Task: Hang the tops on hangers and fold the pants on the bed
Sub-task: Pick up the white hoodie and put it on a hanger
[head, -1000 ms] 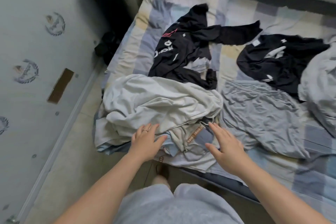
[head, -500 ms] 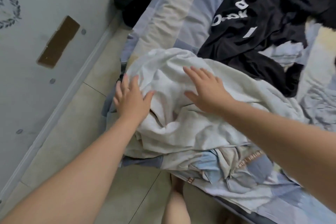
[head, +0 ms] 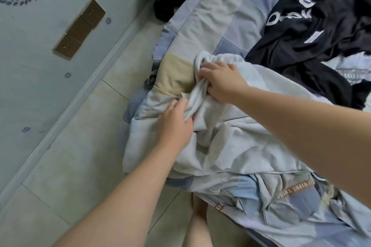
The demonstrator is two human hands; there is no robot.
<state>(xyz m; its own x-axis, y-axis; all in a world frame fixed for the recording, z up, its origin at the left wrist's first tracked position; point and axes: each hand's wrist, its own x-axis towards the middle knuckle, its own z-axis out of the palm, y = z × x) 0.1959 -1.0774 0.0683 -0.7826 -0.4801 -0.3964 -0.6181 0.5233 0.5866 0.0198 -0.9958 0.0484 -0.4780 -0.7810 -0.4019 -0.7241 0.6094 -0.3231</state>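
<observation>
Pale white garment [head: 241, 146], crumpled, ribbed-hemmed, lying at bed [head: 216, 12] edge; being gripped by left hand [head: 176, 120] and right hand [head: 222, 82], fingers clamping bunched fabric.

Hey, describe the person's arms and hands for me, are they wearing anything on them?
Both arms are bare as far as the view reaches: no sleeve shows on the left forearm or the right forearm, and no watch or bracelet at either wrist. The left hand wears a thin, pale band ring on one finger. The right hand shows no ring or glove.
</observation>
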